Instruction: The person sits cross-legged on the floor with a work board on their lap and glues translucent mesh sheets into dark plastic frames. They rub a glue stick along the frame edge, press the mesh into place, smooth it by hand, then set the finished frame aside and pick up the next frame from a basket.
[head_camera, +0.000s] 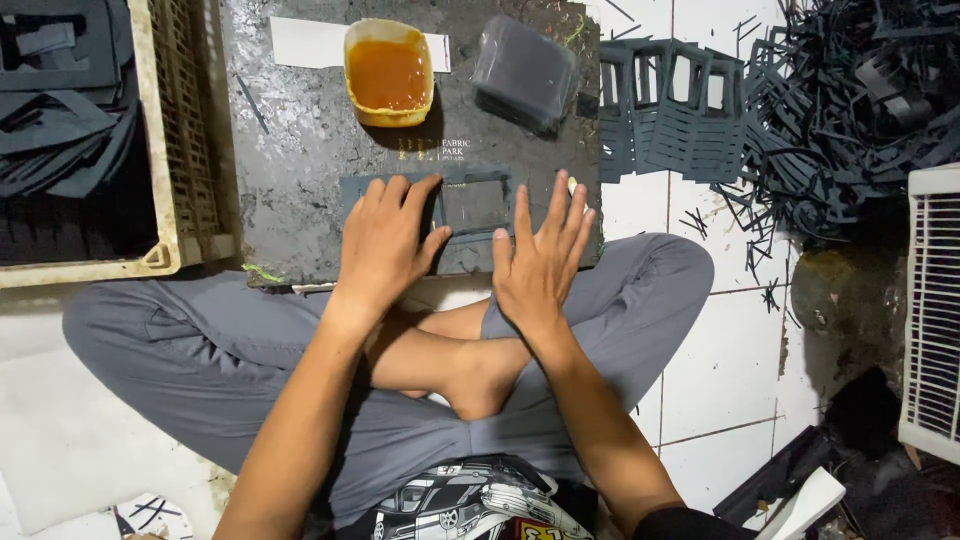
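Two flat, spread hands, left hand and right hand, pressing dark rectangular foam frame, gripping nothing; frame's near edge hidden beneath fingers.

Left hand and right hand flat on dark frame piece, glue cup behind

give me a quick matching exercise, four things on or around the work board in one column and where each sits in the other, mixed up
Things:
1. tub of orange liquid
2. left hand
3. dark frame piece
4. crate

Places:
A. flat on the board's near edge, under both hands
B. left of the board, holding dark pieces
C. far side of the board, towards the middle
D. pressing on the frame's left end

Pairs: 1-C, 2-D, 3-A, 4-B
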